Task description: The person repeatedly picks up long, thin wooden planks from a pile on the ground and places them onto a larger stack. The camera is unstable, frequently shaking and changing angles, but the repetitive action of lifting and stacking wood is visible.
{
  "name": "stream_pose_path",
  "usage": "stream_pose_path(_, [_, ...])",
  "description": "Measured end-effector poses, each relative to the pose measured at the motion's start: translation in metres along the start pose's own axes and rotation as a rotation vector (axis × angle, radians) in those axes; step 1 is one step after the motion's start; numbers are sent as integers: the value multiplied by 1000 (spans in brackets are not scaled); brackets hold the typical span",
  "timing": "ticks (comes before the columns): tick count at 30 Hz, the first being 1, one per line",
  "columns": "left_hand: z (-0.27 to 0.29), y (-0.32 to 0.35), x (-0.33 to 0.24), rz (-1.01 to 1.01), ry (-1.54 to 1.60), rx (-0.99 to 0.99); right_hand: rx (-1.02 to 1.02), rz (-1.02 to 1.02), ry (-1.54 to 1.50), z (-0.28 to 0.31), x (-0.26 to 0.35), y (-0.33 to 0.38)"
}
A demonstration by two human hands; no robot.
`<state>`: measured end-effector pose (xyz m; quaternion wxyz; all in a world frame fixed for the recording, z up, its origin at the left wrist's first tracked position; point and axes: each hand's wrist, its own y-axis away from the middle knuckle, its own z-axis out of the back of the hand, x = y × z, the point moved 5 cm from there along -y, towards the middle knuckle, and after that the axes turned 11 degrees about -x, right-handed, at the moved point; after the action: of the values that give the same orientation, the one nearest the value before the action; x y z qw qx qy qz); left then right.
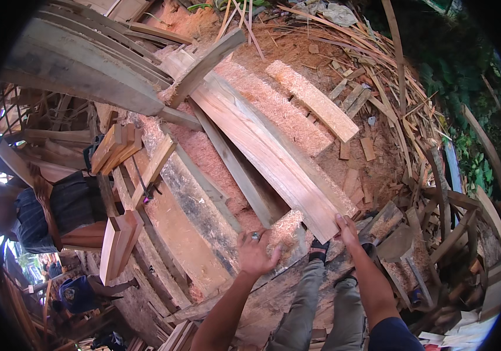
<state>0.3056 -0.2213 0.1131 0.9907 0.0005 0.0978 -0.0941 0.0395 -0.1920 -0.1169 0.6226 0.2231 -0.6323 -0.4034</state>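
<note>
A long pale plank [274, 155] slants from the upper middle down toward me. Its near end is in my right hand [347, 229], with the fingers closed around the right corner. My left hand [255, 251], a ring on one finger, holds nothing; its thumb stands apart from the fingers. It hovers over or rests on the near edge of the timber workbench, beside a shavings-covered block [286, 229]; contact is unclear. The plank's far end lies by a curved upright timber [210, 65]. A narrow grey board [236, 164] runs along the plank's left side.
A shavings-covered board [314, 100] lies beyond the plank on reddish ground. Thick stacked beams [81, 67] fill the upper left. At left, a person in a dark shirt [57, 213] handles a board near wood blocks [120, 245]. Offcuts [402, 243] crowd the right.
</note>
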Motion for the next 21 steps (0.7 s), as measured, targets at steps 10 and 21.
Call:
stream_pose_path(10, [1,1,2,13,11,-4,-43,222,328,4,53,19])
stream_pose_path(21, [3,-4,2,0,12,-11,119,-100,31,-6,42,2])
